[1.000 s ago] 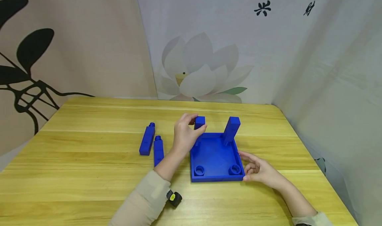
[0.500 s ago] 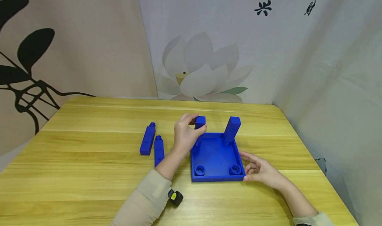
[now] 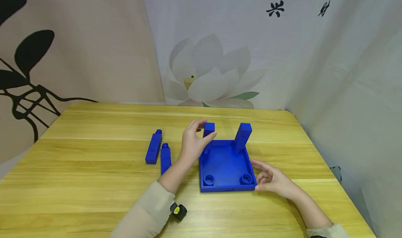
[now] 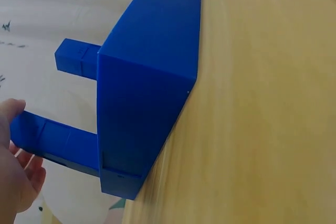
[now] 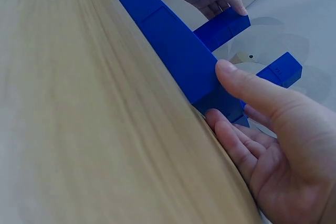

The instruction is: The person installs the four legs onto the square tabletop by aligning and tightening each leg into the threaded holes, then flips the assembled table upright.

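Note:
A blue square toy tabletop (image 3: 226, 188) lies underside up, its rim raised and round sockets in the two near corners. My left hand (image 3: 194, 140) pinches the top of a blue table leg (image 3: 209, 128) standing upright at the far left corner; in the left wrist view that leg (image 4: 58, 139) meets the tabletop's edge. Another leg (image 3: 243, 136) stands at the far right corner, untouched. With the thumb at the near right corner and a finger along the right wall, my right hand (image 3: 273, 180) holds the tabletop; the right wrist view shows this thumb (image 5: 252, 85) closely.
Two loose blue legs lie left of the tabletop, the farther leg (image 3: 154, 147) in full sight and the nearer leg (image 3: 165, 157) partly hidden by my left forearm. All sits on a wooden table (image 3: 94, 182), with a printed curtain (image 3: 220, 56) behind it.

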Demonstrator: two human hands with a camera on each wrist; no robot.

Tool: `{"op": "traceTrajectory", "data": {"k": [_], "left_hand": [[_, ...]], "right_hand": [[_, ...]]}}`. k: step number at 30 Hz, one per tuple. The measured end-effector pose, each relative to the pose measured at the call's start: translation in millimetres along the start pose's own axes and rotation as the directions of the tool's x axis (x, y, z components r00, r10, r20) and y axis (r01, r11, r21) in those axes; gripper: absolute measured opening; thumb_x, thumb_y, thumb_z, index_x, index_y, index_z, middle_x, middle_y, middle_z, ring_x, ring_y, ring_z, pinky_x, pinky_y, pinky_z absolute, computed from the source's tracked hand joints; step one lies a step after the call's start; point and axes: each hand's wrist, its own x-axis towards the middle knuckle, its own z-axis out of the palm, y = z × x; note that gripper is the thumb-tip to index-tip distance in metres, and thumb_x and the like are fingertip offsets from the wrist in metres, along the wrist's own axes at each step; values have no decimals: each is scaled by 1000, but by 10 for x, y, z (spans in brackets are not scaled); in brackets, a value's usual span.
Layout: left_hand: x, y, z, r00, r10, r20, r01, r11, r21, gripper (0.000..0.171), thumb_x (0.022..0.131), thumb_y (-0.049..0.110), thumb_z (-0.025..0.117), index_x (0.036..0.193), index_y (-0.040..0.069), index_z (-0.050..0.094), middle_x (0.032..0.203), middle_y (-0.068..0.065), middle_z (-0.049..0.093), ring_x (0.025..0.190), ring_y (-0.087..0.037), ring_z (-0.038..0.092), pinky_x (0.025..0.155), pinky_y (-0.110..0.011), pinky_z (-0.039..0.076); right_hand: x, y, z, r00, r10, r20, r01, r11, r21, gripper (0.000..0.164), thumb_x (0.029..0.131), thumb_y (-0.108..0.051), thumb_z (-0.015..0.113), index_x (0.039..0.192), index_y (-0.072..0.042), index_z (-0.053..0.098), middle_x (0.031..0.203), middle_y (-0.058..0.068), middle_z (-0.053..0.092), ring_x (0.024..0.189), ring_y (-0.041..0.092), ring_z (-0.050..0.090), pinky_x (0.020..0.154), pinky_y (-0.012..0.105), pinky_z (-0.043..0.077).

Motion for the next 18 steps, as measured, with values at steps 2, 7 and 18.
{"op": "traceTrajectory", "data": {"k": [2,7,18], "left_hand": [[-10,3,-28,999,-18,26,18,1000,-21,56,78,18,81,126,0,58,114,-10,61,105,-25,56,89,-43,49],[-73,39,-99,994,-35,102,40,998,-50,68,82,25,79,138,2,48,129,-11,55,118,-28,50,97,-46,43],[-265,146,-199,970,-141,198,162,983,-92,81,82,28,78,148,9,35,147,-7,39,133,-23,38,107,-41,34]], "right_hand": [[4,-1,1,1000,11,-2,-11,1000,-7,82,78,0,76,147,3,30,141,32,35,86,16,61,73,29,54],[4,2,2,999,36,0,-36,999,2,83,78,-2,77,147,1,30,142,31,34,86,17,61,73,29,55],[6,-8,12,1000,27,6,-27,1000,14,83,79,-2,76,148,1,29,144,30,32,86,16,61,73,29,54]]}}
